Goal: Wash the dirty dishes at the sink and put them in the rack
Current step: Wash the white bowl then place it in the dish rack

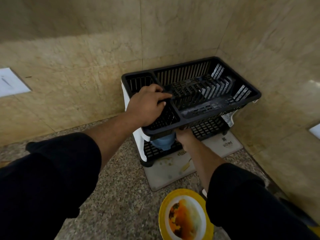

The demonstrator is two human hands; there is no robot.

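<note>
— Rack (207, 121) location, head view?
— Is standing on a mat (173, 172) in the wall corner; dirty plate (162, 210) is lying on the counter (121, 187).
— Hands?
— Left hand (147, 104) is gripping the divider (174, 108); right hand (184, 137) is reaching into the lower tier (207, 129) beside a blue vessel (163, 141), grasp cannot be told.

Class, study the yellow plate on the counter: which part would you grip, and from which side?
Probably the yellow rim on the left. The plate lies flat on the counter with food smears in its middle, and the right sleeve hides its right edge. So come from the left, thumb on the bare rim, fingers slid under the edge.
</note>
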